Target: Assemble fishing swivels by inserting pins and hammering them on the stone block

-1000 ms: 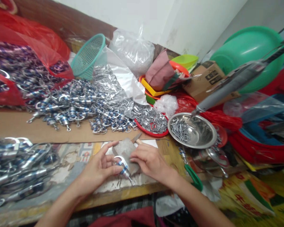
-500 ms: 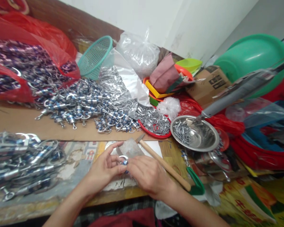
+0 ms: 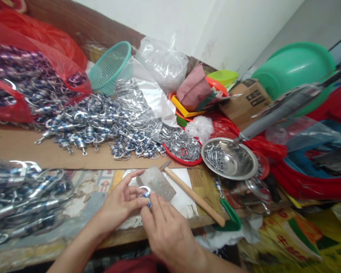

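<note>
Between thumb and fingers, my left hand [image 3: 118,199] holds a small silver metal fitting [image 3: 146,192] with a curved hook and a blue band. My right hand [image 3: 172,231] has its fingers closed together at the fitting's lower end, which they partly hide. Just beyond my hands lies a grey metal block [image 3: 157,182] on a white sheet [image 3: 184,176]. A hammer with a wooden handle [image 3: 194,195] lies slantwise to the block's right. Similar silver-and-blue fittings are heaped at the near left [image 3: 25,193] and farther back [image 3: 88,129].
A red plate [image 3: 170,152] carries many small metal parts. To its right, a steel bowl [image 3: 241,172] holds metal pins, with a grey tool shaft [image 3: 267,119] slanting above it. A red bag [image 3: 22,112], a teal basket [image 3: 109,70] and a cardboard box [image 3: 248,100] stand behind.
My right hand has shifted down and toward me, showing more of the metal block. The fitting stays in my left hand. The whole view has moved slightly.
</note>
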A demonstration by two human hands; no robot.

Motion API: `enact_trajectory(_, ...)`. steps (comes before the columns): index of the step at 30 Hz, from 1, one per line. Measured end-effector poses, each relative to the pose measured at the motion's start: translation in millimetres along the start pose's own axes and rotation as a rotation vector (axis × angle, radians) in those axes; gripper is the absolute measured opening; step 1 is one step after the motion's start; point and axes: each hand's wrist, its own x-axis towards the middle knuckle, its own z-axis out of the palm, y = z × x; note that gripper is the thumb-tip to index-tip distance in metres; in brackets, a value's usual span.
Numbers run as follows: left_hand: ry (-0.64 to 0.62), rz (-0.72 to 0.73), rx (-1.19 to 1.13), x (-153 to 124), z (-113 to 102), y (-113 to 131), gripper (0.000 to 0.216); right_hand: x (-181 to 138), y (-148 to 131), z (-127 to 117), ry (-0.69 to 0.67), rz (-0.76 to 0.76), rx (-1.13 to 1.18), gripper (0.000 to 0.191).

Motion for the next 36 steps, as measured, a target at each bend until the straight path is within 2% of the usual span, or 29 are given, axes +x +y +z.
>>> enact_trajectory(2,-0.003,0.005,-0.002,0,0,0,0.083,2,2,-3,-0.030,0.006,0.050,0.031)
enact_trajectory(4,-0.013,0.003,-0.004,1,0,0,0.085,2,15,-5,-0.064,0.035,0.193,0.030)
enact_trajectory(6,-0.017,0.001,-0.002,1,1,-1,0.087,-1,37,-2,-0.061,0.152,0.322,0.030)
enact_trajectory(8,-0.018,0.002,0.005,1,1,-1,0.086,-9,64,9,-0.089,0.348,0.309,0.029)
enact_trajectory(10,-0.020,0.006,0.012,1,1,-2,0.084,-20,87,24,-0.247,0.508,0.257,0.028)
enact_trajectory(13,-0.028,0.017,0.011,1,0,-3,0.083,-34,106,41,-0.447,0.595,0.373,0.022)
enact_trajectory(14,-0.027,0.018,0.007,1,-1,-3,0.084,-36,108,41,-0.452,0.613,0.412,0.019)
enact_trajectory(16,-0.023,0.017,0.006,0,-1,-4,0.084,-37,108,33,-0.368,0.649,0.445,0.019)
enact_trajectory(18,-0.016,0.016,0.017,0,-1,-4,0.083,-34,103,14,-0.230,0.617,0.490,0.025)
enact_trajectory(20,-0.016,0.019,0.025,0,-2,-5,0.082,-31,95,-9,-0.124,0.503,0.561,0.035)
enact_trajectory(22,-0.012,0.021,0.028,0,-2,-5,0.083,-30,85,-28,-0.069,0.359,0.582,0.046)
enact_trajectory(24,0.002,0.021,0.030,0,-1,-5,0.083,-31,77,-37,-0.071,0.261,0.536,0.052)
enact_trajectory(28,0.019,0.010,0.014,-1,0,-5,0.086,-39,66,-34,-0.230,0.205,0.428,0.053)
enact_trajectory(32,0.043,0.021,0.013,-2,1,-6,0.087,-47,62,-30,-0.168,0.271,0.440,0.053)
enact_trajectory(34,0.043,0.028,0.006,-2,1,-5,0.087,-50,63,-29,-0.215,0.287,0.496,0.050)
enact_trajectory(36,0.041,0.023,0.011,-3,3,-4,0.082,-50,67,-22,-0.231,0.373,0.571,0.045)
